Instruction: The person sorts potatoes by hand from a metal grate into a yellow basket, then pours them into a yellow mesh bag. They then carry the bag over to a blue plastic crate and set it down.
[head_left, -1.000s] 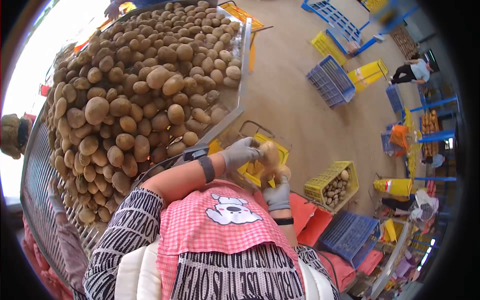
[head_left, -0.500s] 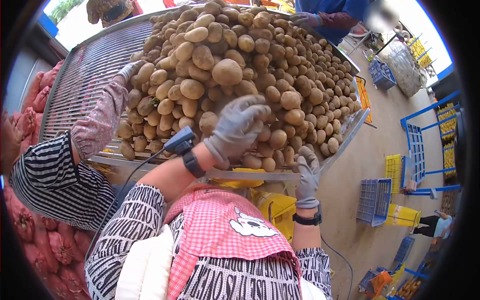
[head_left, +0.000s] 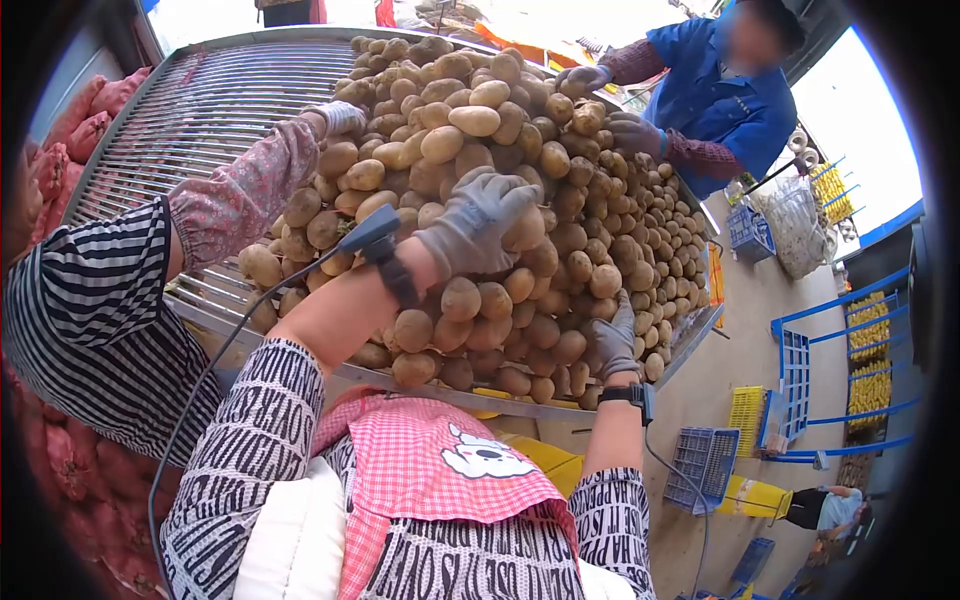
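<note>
A large heap of potatoes (head_left: 490, 300) covers the slatted metal table in front of me. My left hand (head_left: 475, 225), in a grey glove, is on top of the heap with its fingers curled over a potato (head_left: 525, 230). At the heap's near right side is my right hand (head_left: 617, 340), also gloved. Its fingers are stretched out against the potatoes, thumb apart, and it holds nothing that I can see.
Bare metal slats (head_left: 210, 110) show at the left of the table. A co-worker's gloved hand (head_left: 342, 118) touches the heap from the left. Another person in blue (head_left: 715, 100) works opposite. Red sacks (head_left: 75, 440) lie left; blue crates (head_left: 700, 465) stand right.
My left hand has curled over a potato. My right hand has moved from the table's near edge onto the potatoes. The person in blue now has both hands at the heap.
</note>
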